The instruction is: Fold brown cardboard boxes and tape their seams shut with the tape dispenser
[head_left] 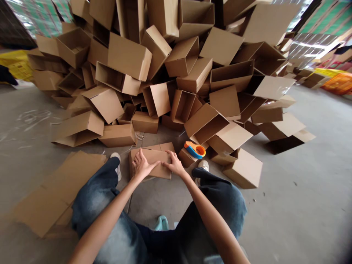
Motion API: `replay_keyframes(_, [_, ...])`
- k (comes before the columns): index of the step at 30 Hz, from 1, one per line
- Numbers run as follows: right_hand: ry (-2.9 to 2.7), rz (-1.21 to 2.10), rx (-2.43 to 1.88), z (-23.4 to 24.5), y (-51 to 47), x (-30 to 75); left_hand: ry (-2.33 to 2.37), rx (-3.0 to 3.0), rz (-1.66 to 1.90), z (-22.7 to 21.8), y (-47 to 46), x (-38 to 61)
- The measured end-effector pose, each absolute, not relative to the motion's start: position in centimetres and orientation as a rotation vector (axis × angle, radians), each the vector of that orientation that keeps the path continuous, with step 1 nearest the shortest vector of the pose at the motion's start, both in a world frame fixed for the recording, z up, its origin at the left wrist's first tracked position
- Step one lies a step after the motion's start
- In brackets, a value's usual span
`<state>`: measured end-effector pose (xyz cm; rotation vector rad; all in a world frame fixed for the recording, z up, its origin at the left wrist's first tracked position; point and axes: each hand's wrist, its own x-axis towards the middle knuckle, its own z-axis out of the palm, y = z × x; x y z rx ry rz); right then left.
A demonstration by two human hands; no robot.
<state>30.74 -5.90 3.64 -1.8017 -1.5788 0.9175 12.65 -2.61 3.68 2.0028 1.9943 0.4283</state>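
Observation:
Between my feet on the floor lies a low cardboard box (155,156), its brown flaps folded over the top. My left hand (142,165) rests on the left part of a flap, fingers spread and thumb stretched to the right. On the right part lies my right hand (174,164), its thumb pointing left toward the other thumb and its fingers extended over the cardboard. Both hands touch the box without wrapping round it. Just right of my right hand, an orange and blue tape dispenser (195,150) sits on a small carton (187,158).
A tall heap of open cartons (156,99) fills the floor ahead. Flat cardboard sheets (60,189) lie left of my left leg. A light teal object (162,223) is between my thighs. Yellow crates (18,64) and orange crates (339,80) stand far off at either side.

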Motion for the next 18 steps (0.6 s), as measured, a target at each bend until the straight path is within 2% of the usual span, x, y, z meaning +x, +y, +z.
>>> replay_keyframes(18, [-1.587, 0.947, -1.833, 3.87, -5.82, 31.00, 1.921, 1.966, 0.364, 4.19, -2.69, 12.67])
